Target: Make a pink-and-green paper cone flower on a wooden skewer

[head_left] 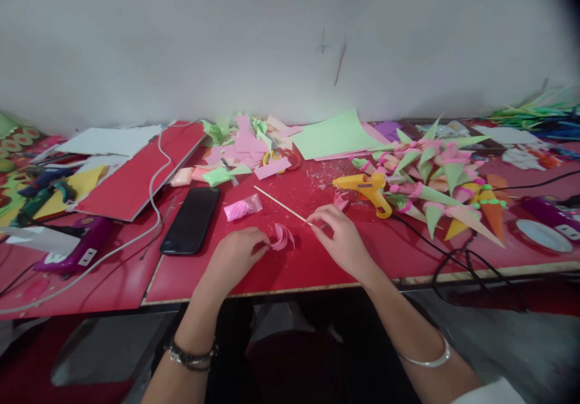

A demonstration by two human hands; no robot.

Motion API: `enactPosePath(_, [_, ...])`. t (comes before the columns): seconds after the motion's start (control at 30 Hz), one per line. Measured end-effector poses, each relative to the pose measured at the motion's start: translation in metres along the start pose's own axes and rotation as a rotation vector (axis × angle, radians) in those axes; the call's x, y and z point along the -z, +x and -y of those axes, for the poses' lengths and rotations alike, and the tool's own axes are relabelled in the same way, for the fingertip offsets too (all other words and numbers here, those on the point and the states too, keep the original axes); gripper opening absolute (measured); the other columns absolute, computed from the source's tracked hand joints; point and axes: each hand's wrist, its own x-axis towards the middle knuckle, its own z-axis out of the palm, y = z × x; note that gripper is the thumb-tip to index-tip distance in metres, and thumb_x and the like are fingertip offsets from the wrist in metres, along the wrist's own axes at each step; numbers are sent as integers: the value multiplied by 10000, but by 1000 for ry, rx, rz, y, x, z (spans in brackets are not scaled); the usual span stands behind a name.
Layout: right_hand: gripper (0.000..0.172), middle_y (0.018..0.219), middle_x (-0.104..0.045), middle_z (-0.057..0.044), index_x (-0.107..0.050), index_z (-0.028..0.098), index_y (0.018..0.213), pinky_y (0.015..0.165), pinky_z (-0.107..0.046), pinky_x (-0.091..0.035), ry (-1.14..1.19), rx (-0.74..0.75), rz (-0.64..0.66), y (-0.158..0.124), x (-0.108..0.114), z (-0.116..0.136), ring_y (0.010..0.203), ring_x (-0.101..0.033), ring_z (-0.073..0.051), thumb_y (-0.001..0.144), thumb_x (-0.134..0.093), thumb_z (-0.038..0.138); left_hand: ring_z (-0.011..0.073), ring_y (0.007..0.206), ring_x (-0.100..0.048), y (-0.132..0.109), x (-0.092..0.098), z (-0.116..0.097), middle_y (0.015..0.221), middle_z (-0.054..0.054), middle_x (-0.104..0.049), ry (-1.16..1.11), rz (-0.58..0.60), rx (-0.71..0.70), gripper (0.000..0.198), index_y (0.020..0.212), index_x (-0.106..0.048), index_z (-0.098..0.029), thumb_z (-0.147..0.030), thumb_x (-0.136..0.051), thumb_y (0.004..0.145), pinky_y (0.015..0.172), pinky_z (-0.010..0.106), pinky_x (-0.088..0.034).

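Observation:
My left hand (240, 256) pinches one end of a pink curled paper piece (283, 237) cut into strips, just above the red table. Between the fingertips of my right hand (338, 235) is the near end of a thin wooden stick (278, 203), which slants away to the upper left. Beyond my left hand lies a small clear packet of pink material (243, 208). Another pink paper piece (341, 200) sits behind my right hand, partly hidden by it. A yellow glue gun (369, 190) rests on its side to the right of that hand.
A black phone (191, 220) lies left of my left hand, with a white cable (156, 211) curving past it. Paper scraps (244, 141) and a green sheet (335, 135) lie along the wall. Paper cones (435, 180) are heaped at right. A black cord (435, 259) hangs over the table edge.

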Motion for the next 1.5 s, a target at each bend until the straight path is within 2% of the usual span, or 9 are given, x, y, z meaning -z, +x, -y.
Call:
enactPosePath(0.2, [248,869,-555,-51,-566,190,797,806,-310,-425,-57,5,-77,4,13,-12,862,-548,-166,763,-373,38,183,762,-603,1,-1,2,850,45,-661,9,-5,0,175,840,-638,-212,-261,-473,804,642,240,-412])
enactPosePath(0.33, [248,898,-543,-78,-588,174,875,789,-330,-426,-355,-25,-120,5,22,-30,903,-518,-203,776,-386,71,180,782,-602,1,0,0,870,38,-659,27,14,18,173,852,-630,-211,-256,-466,816,654,241,-414])
enactPosePath(0.47, [303,974,-523,-109,-581,191,1015,678,-322,-425,-704,-122,-49,5,24,-41,936,-480,-251,776,-421,92,192,810,-603,0,0,-3,891,35,-655,77,8,33,161,860,-618,-214,-247,-465,820,645,252,-416])
enactPosePath(0.63, [223,916,-536,-100,-612,197,898,576,-284,-396,-743,-159,-35,10,21,-42,837,-513,-227,792,-434,114,198,823,-599,0,-2,-1,904,38,-645,63,-5,21,158,889,-604,-210,-222,-465,814,655,268,-425])
enactPosePath(0.77, [139,908,-551,-76,-596,192,845,642,-291,-415,-374,-88,-132,11,18,-33,832,-531,-202,804,-463,185,179,810,-587,1,-1,2,920,43,-622,11,-144,6,164,894,-589,-195,-154,-479,779,720,284,-431])
enactPosePath(0.93, [53,827,-554,-13,-555,202,788,616,-241,-400,623,-177,-20,5,8,-5,713,-517,-122,757,-544,243,131,711,-544,1,6,-8,888,40,-563,-184,-521,-24,194,982,-538,-174,-178,-467,801,711,274,-436])
enactPosePath(1.07, [24,805,-515,5,-560,193,735,547,-212,-344,1126,-276,179,-1,0,14,608,-447,-75,719,-562,211,122,723,-525,-2,7,-24,833,27,-566,-406,-492,-195,167,973,-538,-179,-220,-481,821,683,243,-432])
enactPosePath(1.2, [20,779,-494,3,-566,179,704,533,-213,-312,1240,-259,281,-2,-2,20,603,-422,-75,692,-575,191,117,703,-531,-3,2,-33,797,25,-585,-534,-327,-288,138,923,-573,-178,-238,-511,816,651,227,-434])
enactPosePath(1.5, [40,752,-464,9,-549,172,710,569,-234,-299,1158,-176,342,-4,-4,17,610,-392,-83,701,-535,136,118,740,-546,-1,0,-33,810,40,-570,-524,-270,-203,137,840,-601,-158,-242,-493,829,674,229,-432])
